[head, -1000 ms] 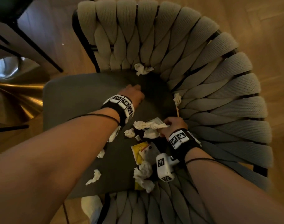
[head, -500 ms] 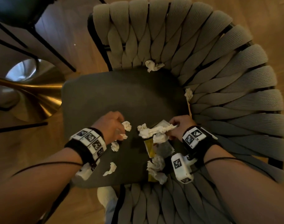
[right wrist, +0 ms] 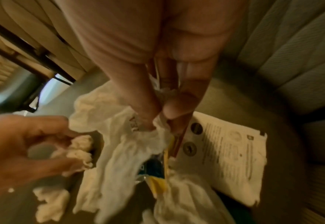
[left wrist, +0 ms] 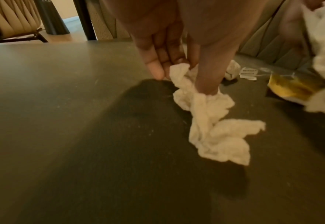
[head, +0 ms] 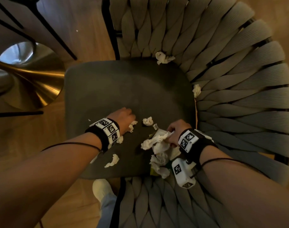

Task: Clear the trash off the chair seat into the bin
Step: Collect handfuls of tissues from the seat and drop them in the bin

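Left hand: the left hand (head: 124,118) is low over the dark grey chair seat (head: 124,89), its thumb and fingers (left wrist: 155,66) pinching a crumpled white tissue (left wrist: 211,118) whose loose end lies on the seat.
Right hand: the right hand (head: 176,130) pinches a bunch of white tissues (head: 157,142) between thumb and fingers (right wrist: 178,106), at the seat's right edge beside the woven backrest.
Under the right hand: a flat white printed wrapper (right wrist: 228,153) and a yellow packet (right wrist: 157,184) lie on the seat, partly covered by the tissues.
Loose trash on the seat: a small tissue ball (head: 147,121) sits between the two hands; another scrap (head: 113,160) lies near the front edge.
Trash at the backrest: one tissue wad (head: 163,57) rests where the seat meets the grey woven rope backrest (head: 239,71); a smaller one (head: 196,90) is tucked at the right side.
Bin: I cannot tell where it is.
Surroundings: a brass-coloured flared table base (head: 30,79) stands on the wooden floor (head: 91,38) left of the chair.
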`<control>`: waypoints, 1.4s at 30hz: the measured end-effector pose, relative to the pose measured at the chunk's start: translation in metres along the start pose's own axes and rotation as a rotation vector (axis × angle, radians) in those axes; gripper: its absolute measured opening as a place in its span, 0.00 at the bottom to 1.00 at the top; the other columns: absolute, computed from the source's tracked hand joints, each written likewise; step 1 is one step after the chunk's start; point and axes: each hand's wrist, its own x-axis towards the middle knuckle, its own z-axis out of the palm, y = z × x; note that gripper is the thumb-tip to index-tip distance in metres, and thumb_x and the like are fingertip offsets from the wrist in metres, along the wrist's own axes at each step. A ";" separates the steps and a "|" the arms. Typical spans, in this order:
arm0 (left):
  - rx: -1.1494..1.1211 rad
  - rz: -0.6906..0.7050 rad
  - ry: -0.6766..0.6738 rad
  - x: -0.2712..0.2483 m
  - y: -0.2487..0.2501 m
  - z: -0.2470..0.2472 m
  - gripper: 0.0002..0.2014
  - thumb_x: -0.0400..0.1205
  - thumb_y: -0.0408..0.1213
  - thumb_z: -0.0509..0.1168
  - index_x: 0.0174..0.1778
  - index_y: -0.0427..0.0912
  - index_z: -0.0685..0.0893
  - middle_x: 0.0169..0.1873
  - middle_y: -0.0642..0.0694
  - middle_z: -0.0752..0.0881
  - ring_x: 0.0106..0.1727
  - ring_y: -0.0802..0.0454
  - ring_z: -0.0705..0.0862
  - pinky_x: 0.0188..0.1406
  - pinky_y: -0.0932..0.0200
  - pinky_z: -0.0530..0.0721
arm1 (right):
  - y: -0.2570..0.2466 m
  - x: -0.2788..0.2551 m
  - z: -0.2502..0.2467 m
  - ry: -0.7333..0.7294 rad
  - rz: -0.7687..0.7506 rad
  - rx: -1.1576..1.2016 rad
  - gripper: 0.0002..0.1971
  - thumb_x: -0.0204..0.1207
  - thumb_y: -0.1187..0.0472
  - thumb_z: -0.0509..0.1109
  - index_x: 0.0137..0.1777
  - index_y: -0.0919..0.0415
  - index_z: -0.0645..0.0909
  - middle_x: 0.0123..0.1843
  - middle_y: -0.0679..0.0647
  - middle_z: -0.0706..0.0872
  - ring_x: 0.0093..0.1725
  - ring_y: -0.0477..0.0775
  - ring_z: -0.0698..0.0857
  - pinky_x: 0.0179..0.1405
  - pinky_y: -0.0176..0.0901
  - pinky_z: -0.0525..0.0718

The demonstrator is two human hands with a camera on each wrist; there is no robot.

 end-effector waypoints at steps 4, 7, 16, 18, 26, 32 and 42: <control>-0.130 -0.085 0.024 -0.009 0.001 0.003 0.19 0.80 0.42 0.65 0.65 0.39 0.77 0.63 0.39 0.75 0.63 0.41 0.77 0.63 0.49 0.78 | 0.017 0.000 0.015 0.042 0.047 -0.089 0.17 0.68 0.55 0.80 0.57 0.55 0.86 0.61 0.57 0.85 0.61 0.59 0.84 0.59 0.44 0.85; -0.311 -0.151 0.101 -0.031 0.006 0.000 0.17 0.79 0.42 0.67 0.63 0.45 0.77 0.58 0.47 0.78 0.60 0.47 0.78 0.61 0.52 0.78 | 0.020 0.002 0.031 0.188 0.085 -0.045 0.07 0.71 0.59 0.77 0.49 0.52 0.86 0.67 0.60 0.73 0.67 0.68 0.75 0.62 0.50 0.80; -0.122 -0.099 -0.062 -0.086 0.005 0.047 0.12 0.77 0.43 0.69 0.56 0.49 0.84 0.81 0.45 0.56 0.75 0.42 0.65 0.71 0.44 0.74 | 0.017 0.007 0.037 0.175 0.118 -0.125 0.12 0.76 0.61 0.72 0.59 0.55 0.85 0.71 0.61 0.66 0.71 0.70 0.68 0.66 0.57 0.78; -0.073 -0.065 -0.092 -0.076 0.006 0.054 0.12 0.79 0.38 0.66 0.58 0.43 0.84 0.80 0.42 0.59 0.70 0.41 0.70 0.68 0.47 0.77 | 0.017 0.007 0.037 0.196 0.090 -0.136 0.11 0.76 0.61 0.71 0.58 0.57 0.85 0.69 0.63 0.71 0.69 0.69 0.73 0.66 0.54 0.79; -0.258 -0.126 -0.017 -0.069 -0.001 0.057 0.12 0.81 0.38 0.62 0.56 0.39 0.86 0.62 0.44 0.76 0.58 0.46 0.80 0.59 0.55 0.78 | 0.015 -0.001 0.039 0.218 0.006 -0.070 0.09 0.75 0.64 0.70 0.53 0.58 0.86 0.57 0.61 0.87 0.58 0.61 0.85 0.56 0.42 0.83; -0.480 -0.236 0.209 -0.082 -0.014 0.052 0.08 0.74 0.37 0.73 0.47 0.41 0.89 0.52 0.46 0.83 0.51 0.54 0.80 0.57 0.55 0.81 | 0.000 -0.001 0.030 0.218 -0.173 -0.180 0.18 0.68 0.61 0.79 0.59 0.57 0.83 0.63 0.54 0.77 0.65 0.56 0.78 0.60 0.43 0.78; -0.701 -0.370 0.491 -0.113 -0.014 0.058 0.08 0.66 0.33 0.79 0.40 0.40 0.91 0.43 0.53 0.83 0.42 0.59 0.82 0.43 0.77 0.74 | -0.027 0.011 0.049 0.136 -0.190 -0.403 0.22 0.73 0.59 0.76 0.66 0.56 0.77 0.67 0.56 0.80 0.67 0.59 0.80 0.64 0.49 0.80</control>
